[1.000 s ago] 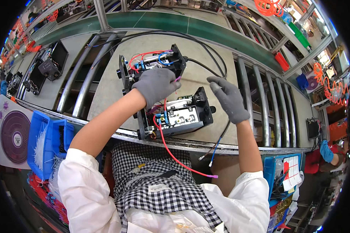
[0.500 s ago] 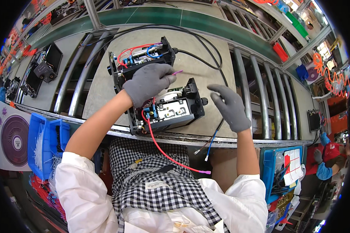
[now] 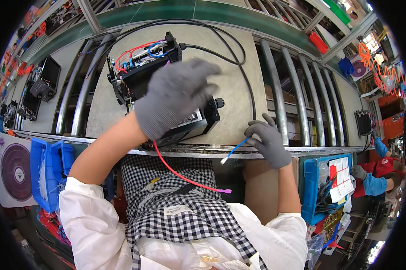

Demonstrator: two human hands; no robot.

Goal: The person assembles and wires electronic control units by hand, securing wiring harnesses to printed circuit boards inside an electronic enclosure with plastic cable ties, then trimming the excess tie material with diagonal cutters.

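Observation:
My left hand (image 3: pixel 178 96), in a grey glove and smeared by motion, is over the near black-cased electrical unit (image 3: pixel 207 118) with its fingers stretched out and apart. It hides most of that unit. From the unit's front a red wire (image 3: pixel 180 173) with a purple-sleeved end hangs over the table edge. At the table's front edge my gloved right hand (image 3: pixel 270 143) pinches the black cable (image 3: pixel 251 94) close to its end. A blue wire (image 3: pixel 237 147) with a pale connector sticks out leftward from its fingers. Behind stands a second open unit (image 3: pixel 142 63) with red and blue wires.
Metal rollers (image 3: pixel 275 85) flank the worktop (image 3: pixel 232 121). A blue bin (image 3: pixel 45 175) of white ties and a fan (image 3: pixel 18 173) are at left. A blue tray (image 3: pixel 308 189) with papers stands at right. Another person (image 3: pixel 378 173) works at far right.
My left hand has opened away from the purple-tipped wire it pinched. My right hand, open before, has come down and closed on the cable end. The view has shifted somewhat.

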